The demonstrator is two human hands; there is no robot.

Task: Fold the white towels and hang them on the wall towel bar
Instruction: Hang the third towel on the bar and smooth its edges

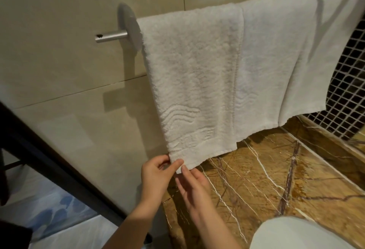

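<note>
White terry cloth with a raised wavy pattern makes up the thick towel (193,82) that we are handling. It hangs folded over the brushed metal towel bar (110,36) on the wall, next to the bar's round mount, and its lower hem hangs just above a brown marble surface veined with white (276,179). Our left hand (156,177) pinches the towel's lower left corner, with the thumb on the front of the cloth and the other fingers (158,166) curled behind. Our right hand (194,187) comes up from below with its fingers nearly straight, and one fingertip (184,169) touches that same corner without gripping it. Just to the right on the same bar hangs a smoother white towel (276,61), its left edge tucked behind the first. Beyond it hangs a third white towel (331,51), reaching the picture's right edge. Glossy beige wall tiles (59,71) lie behind the bar, and a mosaic of small dark squares with pale grout (345,90) shows at the right. A dark slanting frame (49,160) crosses the lower left, and a pale rounded shape (296,235) that we cannot identify fills the lower right corner.
</note>
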